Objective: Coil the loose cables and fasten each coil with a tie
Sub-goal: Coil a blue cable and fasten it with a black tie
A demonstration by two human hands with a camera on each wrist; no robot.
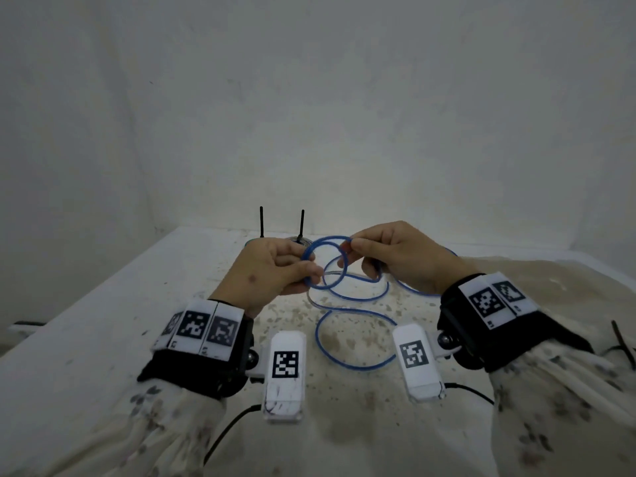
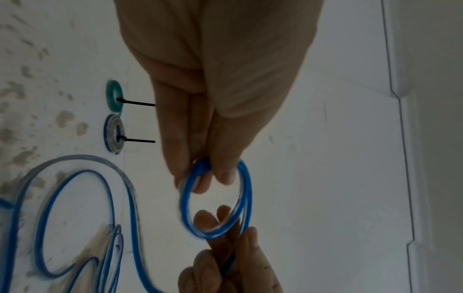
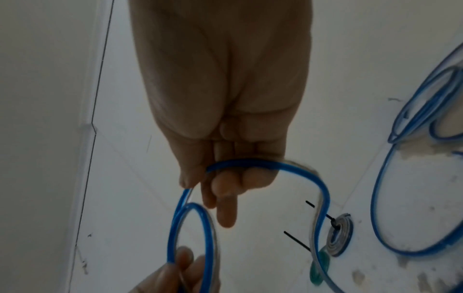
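A small coil (image 1: 325,239) of blue cable hangs in the air between both hands. My left hand (image 1: 311,266) pinches its near-left side between thumb and fingers; the left wrist view shows the ring (image 2: 246,190) below those fingertips (image 2: 225,174). My right hand (image 1: 349,249) pinches the coil's far-right side, and the cable (image 3: 250,164) runs across its curled fingers. The rest of the blue cable (image 1: 361,369) trails in loose loops on the table (image 1: 137,304). Spare black ties (image 1: 621,342) lie at the right edge.
Behind my left hand two tied coils lie near the back wall, one green (image 2: 114,97) and one grey-blue (image 2: 114,134), each with a black tie tail (image 1: 261,222) sticking up. The tabletop is stained. White walls close off the back and left.
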